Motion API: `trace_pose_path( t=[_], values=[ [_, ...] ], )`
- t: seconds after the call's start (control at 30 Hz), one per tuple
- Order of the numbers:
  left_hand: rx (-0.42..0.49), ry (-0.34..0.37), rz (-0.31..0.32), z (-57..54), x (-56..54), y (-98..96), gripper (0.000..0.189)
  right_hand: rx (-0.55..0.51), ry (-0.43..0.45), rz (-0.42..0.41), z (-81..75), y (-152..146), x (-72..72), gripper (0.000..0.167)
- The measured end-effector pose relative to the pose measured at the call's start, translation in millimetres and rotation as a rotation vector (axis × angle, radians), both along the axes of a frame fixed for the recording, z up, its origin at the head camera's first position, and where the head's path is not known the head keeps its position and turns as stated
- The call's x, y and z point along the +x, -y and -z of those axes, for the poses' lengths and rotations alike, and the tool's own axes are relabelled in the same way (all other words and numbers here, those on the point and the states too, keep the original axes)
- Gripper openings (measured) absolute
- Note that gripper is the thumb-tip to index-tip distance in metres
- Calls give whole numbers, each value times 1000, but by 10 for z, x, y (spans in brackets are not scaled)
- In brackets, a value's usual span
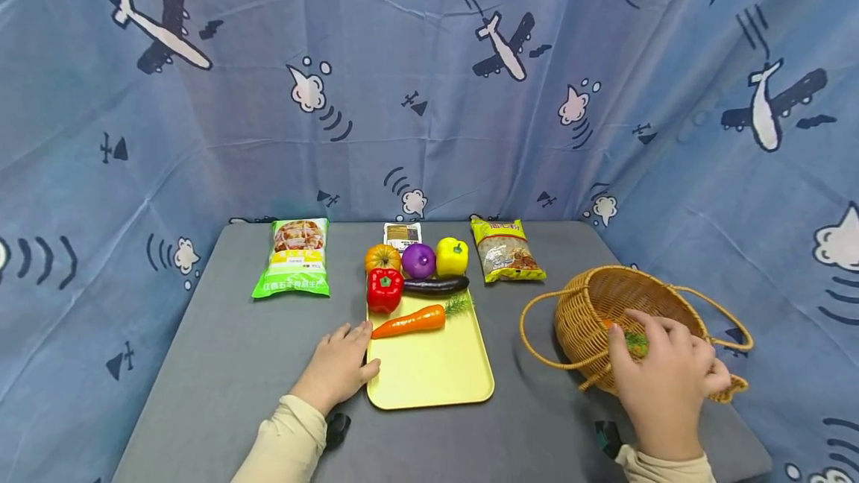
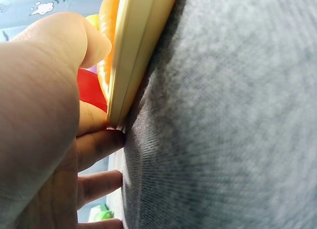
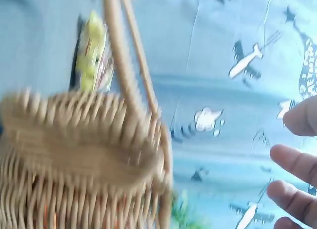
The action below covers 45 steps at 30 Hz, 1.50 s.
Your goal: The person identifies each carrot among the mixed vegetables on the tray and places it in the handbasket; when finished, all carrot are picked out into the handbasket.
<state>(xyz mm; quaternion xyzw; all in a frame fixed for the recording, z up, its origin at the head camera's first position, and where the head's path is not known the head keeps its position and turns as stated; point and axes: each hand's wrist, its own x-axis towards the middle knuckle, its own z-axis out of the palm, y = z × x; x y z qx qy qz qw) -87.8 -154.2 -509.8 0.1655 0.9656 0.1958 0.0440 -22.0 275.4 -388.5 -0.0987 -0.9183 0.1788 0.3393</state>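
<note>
My left hand (image 1: 338, 365) rests at the left edge of a yellow tray (image 1: 432, 379), its fingers fairly straight against the rim and the thumb over it. On the tray lie a carrot (image 1: 412, 320) with a green top, a red bell pepper (image 1: 385, 291), an eggplant (image 1: 436, 286), an orange pumpkin (image 1: 383, 256), a purple onion (image 1: 418, 261) and a yellow bell pepper (image 1: 452, 256). Over the wicker basket (image 1: 573, 330) hovers my right hand (image 1: 664, 379), fingers loosely bent and holding nothing. Something orange and green leaves (image 1: 636, 343) show inside the basket, partly hidden by that hand.
A green food bag (image 1: 295, 259) lies at the back left of the grey table (image 1: 235, 364). Behind the tray is a small white packet (image 1: 403, 234), and right of it a yellow bag (image 1: 506, 250). Large basket handles (image 1: 530, 334) stick out. A patterned blue curtain (image 1: 376, 95) surrounds the table.
</note>
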Motion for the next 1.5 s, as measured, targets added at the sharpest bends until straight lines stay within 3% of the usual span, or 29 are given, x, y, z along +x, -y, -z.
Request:
trace_pose_path(
  t=[0.17,0.33,0.7,1.13,1.5],
  values=[
    [-2,24,-11,-43,14,1,71,0,-58,-124,-30,228,-49,35],
    [0,41,-14,-26,-10,3,72,-6,-27,-259,-10,445,-128,48],
    [-17,21,-26,20,-15,33,71,70,50,-539,141,968,-348,52],
    [-20,15,-17,9,-27,16,71,192,349,-671,409,1563,-607,46],
    [-33,6,-21,1,-52,20,72,263,493,-681,557,1846,-887,46]
  ],
)
